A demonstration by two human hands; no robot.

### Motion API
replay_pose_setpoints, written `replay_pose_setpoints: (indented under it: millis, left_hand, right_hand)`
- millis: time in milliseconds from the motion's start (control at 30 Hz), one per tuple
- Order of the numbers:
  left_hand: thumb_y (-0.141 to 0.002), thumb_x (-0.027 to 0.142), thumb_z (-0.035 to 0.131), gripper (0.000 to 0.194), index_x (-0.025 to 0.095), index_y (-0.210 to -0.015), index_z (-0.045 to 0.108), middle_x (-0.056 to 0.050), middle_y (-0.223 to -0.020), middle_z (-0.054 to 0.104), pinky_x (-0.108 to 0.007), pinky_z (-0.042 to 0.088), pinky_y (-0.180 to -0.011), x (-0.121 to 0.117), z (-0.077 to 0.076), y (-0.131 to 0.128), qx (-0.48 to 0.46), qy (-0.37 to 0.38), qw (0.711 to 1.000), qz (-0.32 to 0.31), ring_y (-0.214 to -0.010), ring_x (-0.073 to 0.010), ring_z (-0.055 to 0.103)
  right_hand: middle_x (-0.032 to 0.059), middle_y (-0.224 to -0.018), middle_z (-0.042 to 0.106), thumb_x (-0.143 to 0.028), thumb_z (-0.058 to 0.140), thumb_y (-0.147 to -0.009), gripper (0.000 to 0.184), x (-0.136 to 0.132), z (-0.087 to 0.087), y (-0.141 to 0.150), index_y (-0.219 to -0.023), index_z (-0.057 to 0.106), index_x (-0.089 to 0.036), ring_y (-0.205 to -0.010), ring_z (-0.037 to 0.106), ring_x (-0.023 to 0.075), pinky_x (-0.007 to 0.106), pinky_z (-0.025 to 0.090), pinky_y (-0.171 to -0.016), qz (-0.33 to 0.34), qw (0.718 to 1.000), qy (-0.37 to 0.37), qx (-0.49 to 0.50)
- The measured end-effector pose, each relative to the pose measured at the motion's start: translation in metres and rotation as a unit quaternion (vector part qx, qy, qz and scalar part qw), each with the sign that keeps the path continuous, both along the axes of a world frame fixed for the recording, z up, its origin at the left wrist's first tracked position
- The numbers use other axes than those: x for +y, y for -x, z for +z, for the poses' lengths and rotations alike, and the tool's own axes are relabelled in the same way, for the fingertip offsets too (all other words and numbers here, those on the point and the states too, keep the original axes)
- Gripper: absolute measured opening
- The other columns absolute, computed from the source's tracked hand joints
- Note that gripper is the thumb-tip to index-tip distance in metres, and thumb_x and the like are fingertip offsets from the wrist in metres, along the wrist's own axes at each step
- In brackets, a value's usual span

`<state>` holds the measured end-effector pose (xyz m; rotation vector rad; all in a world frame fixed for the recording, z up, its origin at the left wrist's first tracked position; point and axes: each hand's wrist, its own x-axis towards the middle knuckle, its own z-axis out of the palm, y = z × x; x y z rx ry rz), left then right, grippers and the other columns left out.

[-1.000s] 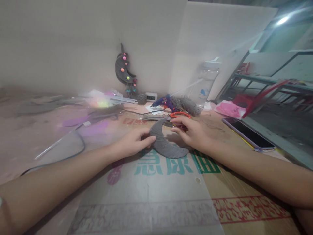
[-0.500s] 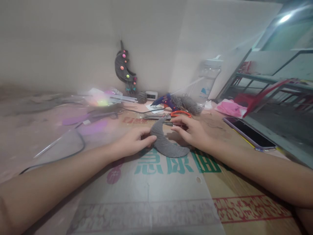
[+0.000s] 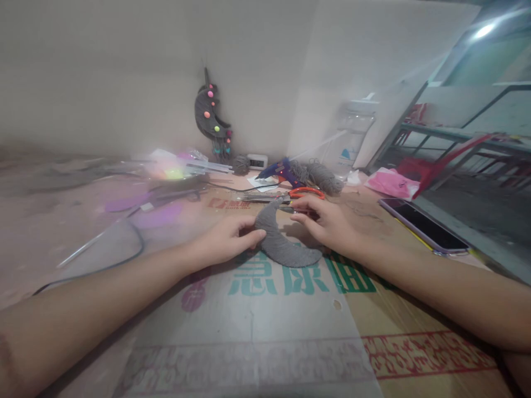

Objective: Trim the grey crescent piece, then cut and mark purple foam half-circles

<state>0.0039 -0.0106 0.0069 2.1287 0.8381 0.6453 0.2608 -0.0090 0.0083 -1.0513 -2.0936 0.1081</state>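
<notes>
A crescent moon shape wrapped in grey yarn (image 3: 279, 239) lies on the printed cardboard between my hands. My left hand (image 3: 230, 237) grips its outer left edge, thumb on top and the other fingers partly hidden. To the right of the crescent's upper tip, my right hand (image 3: 326, 221) rests with thumb and forefinger apart, nothing visibly held between them. Just beyond its fingers are orange-handled scissors (image 3: 306, 193), blades to the left. A small dark-handled tool partly shows by the right fingertips; its kind is unclear.
A blue glue gun (image 3: 274, 169) lies before grey yarn (image 3: 319, 176). Behind stands a clear bottle (image 3: 352, 135). A phone (image 3: 423, 225) and pink packet (image 3: 392, 183) sit right. A decorated crescent (image 3: 207, 113) hangs on the wall. Glue sticks (image 3: 209, 166) and a cable lie left.
</notes>
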Motion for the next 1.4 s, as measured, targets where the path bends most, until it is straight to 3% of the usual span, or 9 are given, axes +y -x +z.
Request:
replay_pose_setpoints:
  millis: [233,467,567,667,800,1033,1300,1400]
  left_hand:
    - [-0.091,0.038,0.051,0.03,0.018,-0.068,0.055,0.001,-0.066,0.058,-0.026,0.041,-0.062,0.0,0.004,-0.001,-0.01,0.022,1.0,0.009,-0.065,-0.0143,0.055]
    - [-0.091,0.039,0.05,0.03,0.019,-0.069,0.055,0.001,-0.067,0.06,-0.026,0.042,-0.063,0.0,0.004,-0.001,-0.005,0.027,1.0,0.01,-0.065,-0.0144,0.056]
    - [-0.091,0.038,0.05,0.029,0.019,-0.071,0.056,0.001,-0.067,0.06,-0.026,0.042,-0.064,0.001,0.003,-0.001,-0.007,0.03,1.0,0.006,-0.066,-0.0145,0.057]
    - [-0.091,0.038,0.05,0.028,0.019,-0.071,0.056,0.001,-0.067,0.06,-0.026,0.043,-0.064,0.001,0.002,0.0,-0.007,0.032,0.999,0.004,-0.066,-0.0145,0.057]
    - [-0.09,0.037,0.053,0.025,0.018,-0.075,0.056,0.001,-0.067,0.06,-0.025,0.043,-0.062,0.002,0.0,0.0,-0.032,0.039,0.999,0.005,-0.064,-0.0136,0.057]
    - [-0.089,0.035,0.056,0.017,0.018,-0.088,0.057,0.003,-0.066,0.058,-0.024,0.043,-0.059,0.004,-0.001,0.0,-0.076,0.071,0.995,0.006,-0.062,-0.0123,0.055]
    - [-0.096,0.046,0.048,0.036,0.018,-0.074,0.055,0.001,-0.067,0.057,-0.024,0.042,-0.06,0.005,-0.002,0.003,-0.069,0.059,0.996,0.021,-0.063,-0.0123,0.054]
    - [-0.096,0.048,0.048,0.037,0.018,-0.076,0.055,0.001,-0.066,0.056,-0.023,0.041,-0.059,0.005,-0.003,0.002,-0.073,0.064,0.995,0.025,-0.062,-0.0119,0.052]
  right_hand:
    - [0.004,-0.083,0.075,-0.031,0.052,-0.097,0.021,-0.006,0.008,0.0,-0.096,0.069,-0.019,-0.073,0.068,0.0184,0.029,0.052,-0.069,-0.016,1.0,-0.015,-0.019]
    - [0.0099,-0.11,0.074,-0.037,0.036,-0.104,0.037,-0.003,0.005,-0.005,-0.111,0.068,-0.02,-0.103,0.069,0.0221,0.035,0.053,-0.09,0.041,0.996,-0.07,-0.039]
    - [0.0105,-0.11,0.072,-0.038,0.038,-0.104,0.033,-0.002,0.003,-0.006,-0.115,0.064,-0.02,-0.101,0.067,0.0221,0.036,0.052,-0.089,0.058,0.993,-0.092,-0.043]
    - [0.0103,-0.108,0.069,-0.04,0.045,-0.102,0.029,-0.002,0.001,-0.006,-0.119,0.06,-0.021,-0.087,0.065,0.0205,0.034,0.053,-0.078,0.052,0.993,-0.1,-0.041]
    - [0.0076,-0.097,0.069,-0.036,0.051,-0.099,0.026,-0.001,-0.001,-0.003,-0.118,0.059,-0.02,-0.075,0.062,0.0185,0.032,0.051,-0.069,0.033,0.996,-0.074,-0.047]
    - [0.0089,-0.095,0.071,-0.036,0.052,-0.096,0.027,0.001,-0.002,-0.002,-0.115,0.06,-0.019,-0.079,0.065,0.0214,0.034,0.051,-0.071,0.017,0.999,-0.024,-0.043]
    - [0.0071,-0.093,0.072,-0.034,0.057,-0.094,0.025,0.0,-0.003,-0.001,-0.113,0.062,-0.019,-0.076,0.065,0.0196,0.031,0.05,-0.071,0.036,0.999,0.004,-0.034]
    - [0.0068,-0.096,0.071,-0.036,0.054,-0.095,0.026,0.002,-0.003,-0.001,-0.115,0.06,-0.02,-0.083,0.065,0.0203,0.032,0.051,-0.075,0.024,0.999,0.025,0.006]
